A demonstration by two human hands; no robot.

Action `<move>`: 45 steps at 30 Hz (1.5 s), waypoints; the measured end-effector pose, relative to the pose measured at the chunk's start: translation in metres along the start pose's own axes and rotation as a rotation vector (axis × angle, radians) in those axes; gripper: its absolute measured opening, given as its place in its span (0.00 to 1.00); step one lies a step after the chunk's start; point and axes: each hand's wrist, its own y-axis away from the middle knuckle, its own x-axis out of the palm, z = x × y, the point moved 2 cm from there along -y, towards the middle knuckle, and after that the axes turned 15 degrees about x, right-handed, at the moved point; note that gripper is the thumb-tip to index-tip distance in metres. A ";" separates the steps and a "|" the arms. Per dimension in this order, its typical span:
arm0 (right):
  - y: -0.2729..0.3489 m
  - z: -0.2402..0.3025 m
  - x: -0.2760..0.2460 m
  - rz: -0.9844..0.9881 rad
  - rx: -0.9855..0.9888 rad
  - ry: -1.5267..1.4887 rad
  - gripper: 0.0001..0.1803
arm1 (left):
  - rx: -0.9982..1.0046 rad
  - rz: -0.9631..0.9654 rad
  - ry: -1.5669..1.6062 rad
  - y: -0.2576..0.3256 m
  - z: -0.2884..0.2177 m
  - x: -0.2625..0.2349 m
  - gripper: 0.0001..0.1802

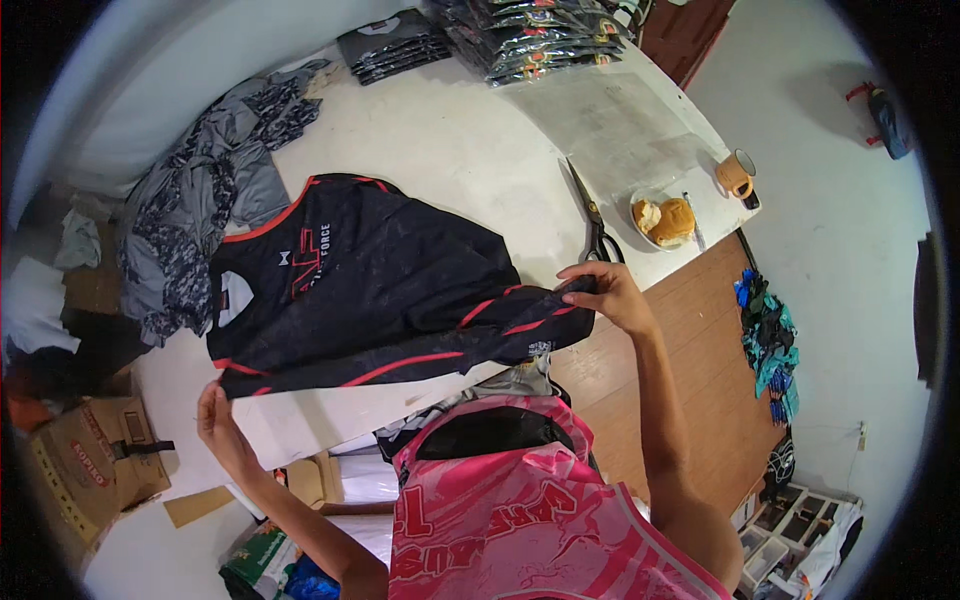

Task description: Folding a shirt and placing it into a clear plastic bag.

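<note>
Pink patterned fabric jersey [490, 510] fills six o'clock, beyond which the well-separated left hand [225, 435] at eight and right hand [618, 300] at three pinch a red-striped black fabric shirt [370, 290] at nine, seemingly laid out but not yet folded.

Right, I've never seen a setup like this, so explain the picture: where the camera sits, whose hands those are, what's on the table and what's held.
There's no machine here, just a person's two bare hands. The camera is worn on that person's head, looking down; its fisheye lens bends straight edges. The pink top below is the wearer's own.

The left hand pinches one end of a black shirt with red lines, the right hand the other. Much of the shirt lies on the white table, along with grey patterned fabric, scissors, bread in a dish, a mug and plastic-wrapped packs.
</note>
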 end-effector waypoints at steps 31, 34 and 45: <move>-0.037 -0.072 0.042 -0.232 0.197 0.101 0.11 | -0.012 0.014 -0.005 -0.005 -0.017 0.011 0.11; -0.031 -0.041 0.028 -0.175 0.116 -0.191 0.07 | 0.010 -0.020 0.043 -0.012 -0.021 0.007 0.11; 0.063 0.192 -0.095 -0.685 -0.583 -0.250 0.12 | 0.583 -0.395 -0.375 -0.068 -0.234 0.017 0.16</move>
